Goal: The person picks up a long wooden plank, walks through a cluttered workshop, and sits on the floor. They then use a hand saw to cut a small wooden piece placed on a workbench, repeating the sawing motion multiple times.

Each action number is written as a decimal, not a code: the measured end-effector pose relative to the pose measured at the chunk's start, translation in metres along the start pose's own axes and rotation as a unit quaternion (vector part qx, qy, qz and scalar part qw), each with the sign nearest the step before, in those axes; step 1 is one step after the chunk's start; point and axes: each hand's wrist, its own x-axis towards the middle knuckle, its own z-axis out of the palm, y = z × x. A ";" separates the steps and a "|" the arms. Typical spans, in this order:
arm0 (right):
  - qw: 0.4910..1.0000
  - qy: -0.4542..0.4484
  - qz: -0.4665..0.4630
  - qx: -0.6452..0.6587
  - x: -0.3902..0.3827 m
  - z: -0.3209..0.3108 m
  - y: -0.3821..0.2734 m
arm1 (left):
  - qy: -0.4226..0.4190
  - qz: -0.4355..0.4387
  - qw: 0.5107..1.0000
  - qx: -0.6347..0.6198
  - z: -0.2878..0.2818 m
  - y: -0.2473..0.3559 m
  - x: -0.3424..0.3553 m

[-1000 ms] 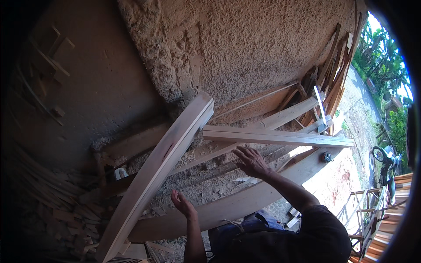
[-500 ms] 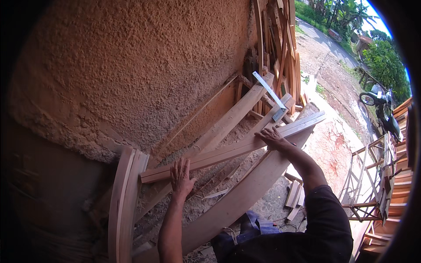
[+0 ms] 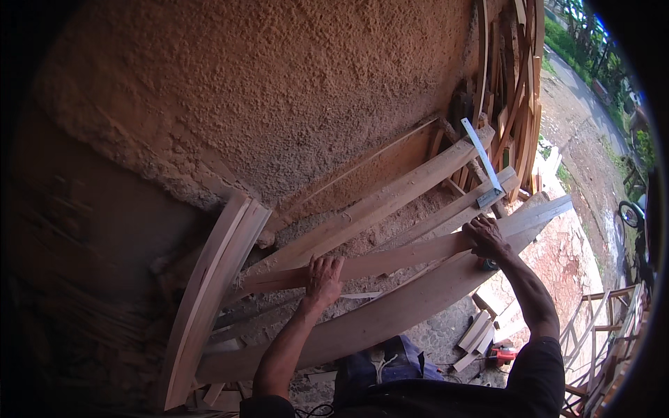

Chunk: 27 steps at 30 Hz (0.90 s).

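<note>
A long wooden strip [image 3: 397,262] runs from left to right in front of me, its right end the higher in view. My left hand [image 3: 324,279] has its fingers curled over the strip near its left end. Farther along, toward the right end, my right hand [image 3: 486,237] is closed over it too, knuckles up. The undersides of both grips are hidden. Just beyond my right hand, a metal try square [image 3: 482,155] lies across the ends of two wooden beams. Closer to me, a broad curved plank [image 3: 411,298] lies below the strip.
Thick boards [image 3: 216,292] stand side by side at left. A rough wall [image 3: 279,90] rises behind; timber pieces [image 3: 516,90] lean at its right end. Short offcuts [image 3: 477,333] and a red tool [image 3: 503,355] lie on the ground at right. A small dark round object [image 3: 489,265] sits below my right hand.
Both hands have gone from resting with extended fingers to curling over the strip. A lengthwise seam seen on it before no longer shows. The whole view has swung left.
</note>
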 end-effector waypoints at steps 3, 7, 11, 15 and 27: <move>0.999 0.011 -0.054 0.000 -0.008 -0.036 -0.035 | 0.028 -0.046 0.998 -0.032 -0.008 0.008 -0.067; 0.991 0.021 -0.130 0.019 0.016 -0.030 -0.098 | 0.023 -0.135 0.989 -0.050 0.005 -0.002 -0.162; 0.962 0.045 -0.265 0.042 0.071 0.010 -0.187 | 0.012 -0.247 0.969 -0.031 0.004 -0.031 -0.257; 0.935 0.058 -0.349 0.026 0.123 0.059 -0.293 | -0.008 -0.369 0.929 -0.014 0.006 -0.070 -0.346; 0.873 0.024 -0.486 0.034 0.225 0.137 -0.617 | -0.030 -0.561 0.827 0.025 0.064 -0.226 -0.564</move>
